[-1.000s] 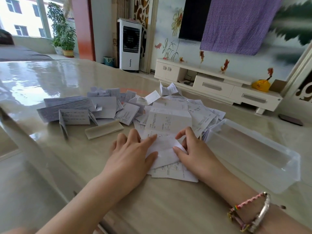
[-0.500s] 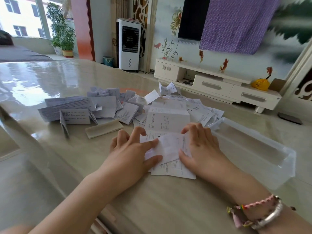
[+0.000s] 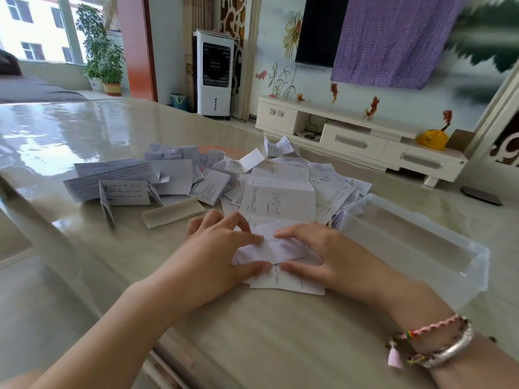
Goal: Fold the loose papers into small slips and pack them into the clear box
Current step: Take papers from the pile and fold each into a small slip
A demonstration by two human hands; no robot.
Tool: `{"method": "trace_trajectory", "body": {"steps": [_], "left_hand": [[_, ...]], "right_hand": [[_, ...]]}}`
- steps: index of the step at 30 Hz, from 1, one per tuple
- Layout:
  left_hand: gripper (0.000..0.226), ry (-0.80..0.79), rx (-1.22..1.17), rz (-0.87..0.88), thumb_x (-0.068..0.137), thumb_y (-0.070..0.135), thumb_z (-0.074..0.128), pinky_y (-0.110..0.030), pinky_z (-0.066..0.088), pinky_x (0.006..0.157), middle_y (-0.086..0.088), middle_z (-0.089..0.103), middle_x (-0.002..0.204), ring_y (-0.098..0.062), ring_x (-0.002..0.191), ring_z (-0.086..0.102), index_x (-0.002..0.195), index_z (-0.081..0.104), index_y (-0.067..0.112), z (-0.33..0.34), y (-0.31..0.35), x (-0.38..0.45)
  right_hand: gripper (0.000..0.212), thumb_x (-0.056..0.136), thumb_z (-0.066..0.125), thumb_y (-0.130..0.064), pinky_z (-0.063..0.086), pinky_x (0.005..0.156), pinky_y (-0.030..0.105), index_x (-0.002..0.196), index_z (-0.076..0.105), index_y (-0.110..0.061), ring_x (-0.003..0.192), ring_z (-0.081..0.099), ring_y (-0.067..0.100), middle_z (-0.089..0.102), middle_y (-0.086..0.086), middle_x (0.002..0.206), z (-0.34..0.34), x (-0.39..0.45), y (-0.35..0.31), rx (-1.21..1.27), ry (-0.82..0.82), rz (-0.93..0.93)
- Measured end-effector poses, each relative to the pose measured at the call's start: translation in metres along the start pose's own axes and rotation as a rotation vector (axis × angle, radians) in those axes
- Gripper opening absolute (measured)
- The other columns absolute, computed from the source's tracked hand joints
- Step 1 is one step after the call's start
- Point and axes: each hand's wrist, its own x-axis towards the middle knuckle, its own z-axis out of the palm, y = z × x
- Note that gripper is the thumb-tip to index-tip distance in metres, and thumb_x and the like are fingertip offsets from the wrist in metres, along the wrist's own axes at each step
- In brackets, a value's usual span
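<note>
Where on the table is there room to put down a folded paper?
Bare table lies near the person, in front of both wrists, and on the far left beyond the paper pile. The clear box looks empty too. It is crowded in the middle, where the left hand and right hand fold a paper.

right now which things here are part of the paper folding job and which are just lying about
Job: left hand and right hand pinching the white folded paper; heap of loose printed papers; clear plastic box.

Lying about: yellow bag, white fan unit, potted plant.

A potted plant point(image 3: 105, 56) stands left of a white fan point(image 3: 214, 73).
</note>
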Motion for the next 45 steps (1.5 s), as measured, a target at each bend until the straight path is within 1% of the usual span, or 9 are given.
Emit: {"method": "trace_trajectory", "body": {"steps": [4,11,15,20,28,30,33,38,45], "left_hand": [[0.075,0.061,-0.040,0.029,0.064,0.087,0.019,-0.021,0.016,0.088,0.028,0.050,0.106,-0.003,0.098,0.032,0.112,0.063,0.051,0.000,-0.002,0.002],[0.039,0.224,-0.279,-0.067,0.089,0.053,0.046,-0.021,0.032,0.072,0.010,0.062,0.064,-0.009,0.071,0.052,0.069,0.067,0.026,-0.004,0.004,0.005],[0.011,0.298,-0.348,-0.183,0.090,0.037,0.059,-0.032,0.042,0.077,0.012,0.063,0.069,-0.013,0.072,0.055,0.089,0.070,0.035,0.004,0.005,0.010],[0.030,0.198,-0.156,-0.300,0.096,0.037,0.050,-0.031,0.028,0.093,0.007,0.065,0.109,-0.020,0.108,0.043,0.126,0.054,0.036,0.007,0.010,0.014],[0.038,0.102,-0.042,-0.308,0.100,0.038,0.037,-0.034,0.021,0.101,0.008,0.048,0.133,-0.023,0.121,0.031,0.137,0.033,0.036,0.008,0.015,0.013],[0.036,0.101,-0.005,-0.293,0.100,0.039,0.036,-0.034,0.022,0.100,0.007,0.048,0.129,-0.023,0.119,0.031,0.136,0.034,0.038,0.008,0.015,0.012],[0.032,0.121,0.019,-0.282,0.099,0.040,0.036,-0.033,0.022,0.098,0.008,0.047,0.125,-0.022,0.117,0.031,0.131,0.038,0.038,0.009,0.015,0.013],[0.033,0.162,0.022,-0.303,0.098,0.042,0.041,-0.033,0.023,0.101,0.007,0.039,0.132,-0.022,0.121,0.031,0.127,0.034,0.028,0.010,0.016,0.012],[0.014,0.200,-0.089,-0.263,0.097,0.033,0.045,-0.032,0.026,0.093,0.013,0.047,0.083,-0.018,0.105,0.038,0.096,0.034,0.025,0.010,0.015,0.012]], "right_hand": [[0.038,0.092,0.056,-0.046,0.040,0.097,0.021,0.122,0.063,-0.022,0.108,0.057,0.006,0.066,-0.009,0.117,-0.002,0.001,-0.003,-0.131,0.030,-0.039],[0.018,0.093,0.059,-0.036,0.048,0.078,0.021,0.092,0.071,-0.023,0.086,0.062,0.000,0.069,-0.015,0.087,0.001,0.001,-0.004,0.143,0.210,0.083],[0.023,0.091,0.060,-0.038,0.044,0.060,0.017,0.076,0.065,-0.022,0.065,0.057,-0.001,0.062,-0.011,0.069,0.007,0.012,-0.005,0.251,0.255,0.245],[0.039,0.094,0.058,-0.037,0.033,0.052,0.017,0.063,0.048,-0.016,0.053,0.040,0.004,0.044,-0.008,0.057,0.017,0.025,0.003,0.233,0.200,0.387],[0.036,0.094,0.050,-0.045,0.031,0.065,0.029,0.069,0.036,-0.023,0.083,0.044,0.017,0.047,-0.004,0.080,0.022,0.030,-0.003,-0.111,0.114,0.425],[0.026,0.092,0.050,-0.048,0.038,0.078,0.031,0.088,0.042,-0.024,0.096,0.046,0.018,0.049,-0.004,0.097,0.021,0.029,-0.008,-0.179,0.137,0.432],[0.048,0.089,0.052,-0.053,0.034,0.094,0.035,0.124,0.037,-0.023,0.115,0.037,0.020,0.039,-0.002,0.123,0.024,0.028,-0.018,-0.226,0.203,0.364],[0.051,0.093,0.047,-0.043,0.026,0.100,0.033,0.137,0.027,-0.026,0.126,0.024,0.018,0.027,-0.005,0.137,0.025,0.024,-0.020,-0.246,0.142,0.299],[0.040,0.091,0.051,-0.019,0.030,0.100,0.028,0.129,0.043,-0.029,0.119,0.033,0.013,0.042,-0.010,0.129,0.015,0.014,-0.005,-0.186,0.163,0.235]]}}
